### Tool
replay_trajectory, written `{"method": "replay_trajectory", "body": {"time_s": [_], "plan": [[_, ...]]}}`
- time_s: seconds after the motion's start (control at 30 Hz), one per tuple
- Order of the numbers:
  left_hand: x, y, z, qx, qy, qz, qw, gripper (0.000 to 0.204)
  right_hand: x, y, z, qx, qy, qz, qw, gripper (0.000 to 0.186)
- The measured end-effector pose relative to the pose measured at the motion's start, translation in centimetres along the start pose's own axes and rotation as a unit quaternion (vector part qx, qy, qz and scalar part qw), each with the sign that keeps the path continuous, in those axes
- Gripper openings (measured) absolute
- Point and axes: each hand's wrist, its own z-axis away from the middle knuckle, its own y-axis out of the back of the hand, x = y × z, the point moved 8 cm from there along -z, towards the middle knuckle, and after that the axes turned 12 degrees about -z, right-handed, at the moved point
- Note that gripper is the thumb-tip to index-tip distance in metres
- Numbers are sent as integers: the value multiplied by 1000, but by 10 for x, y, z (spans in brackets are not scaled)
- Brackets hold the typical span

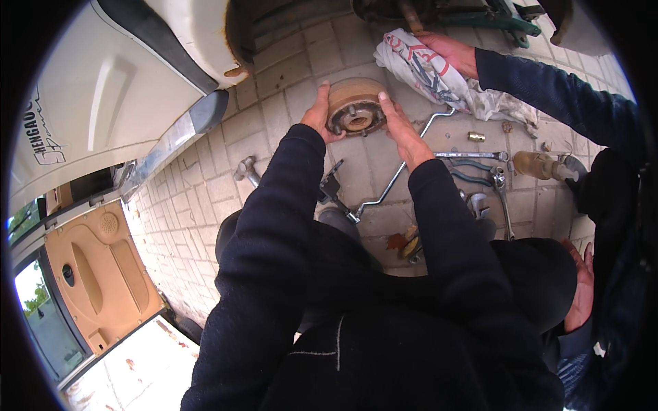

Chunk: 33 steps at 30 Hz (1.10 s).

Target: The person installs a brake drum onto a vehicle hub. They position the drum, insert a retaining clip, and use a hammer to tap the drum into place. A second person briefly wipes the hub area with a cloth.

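Both my hands grip a rusty brake drum with a hub and studs at its centre [351,100], one on either side. My left hand [317,114] wraps its left edge, with the thumb up along the rim. My right hand [404,131] presses its right edge, fingers closed against the side. The drum's studded face is turned toward me, and its underside is hidden. Just right of it, a co-worker's hand [452,53] holds a crumpled white plastic bag with red print [415,67].
On the brick paving lie a hammer [247,168], a long cranked wheel brace [401,171], a brass-coloured socket [476,137], pliers [473,172], several wrenches [507,202] and a bottle [538,165]. A white vehicle with an open door [103,267] stands left; a green jack [497,22] is at top right.
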Motion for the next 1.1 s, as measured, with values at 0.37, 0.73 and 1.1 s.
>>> {"method": "replay_trajectory", "body": {"time_s": [0.37, 0.73, 1.1], "plan": [[3, -1, 20, 16, -19, -46, 999, 108, 0, 2, -14, 10, 16, 25, 1000, 103], [0, -4, 14, 8, -41, -83, 996, 110, -4, -3, 10, 22, 45, -65, 997, 103], [1, -4, 5, -5, -80, -77, 994, 99, -2, -5, 9, 34, 41, -65, 996, 107]]}}
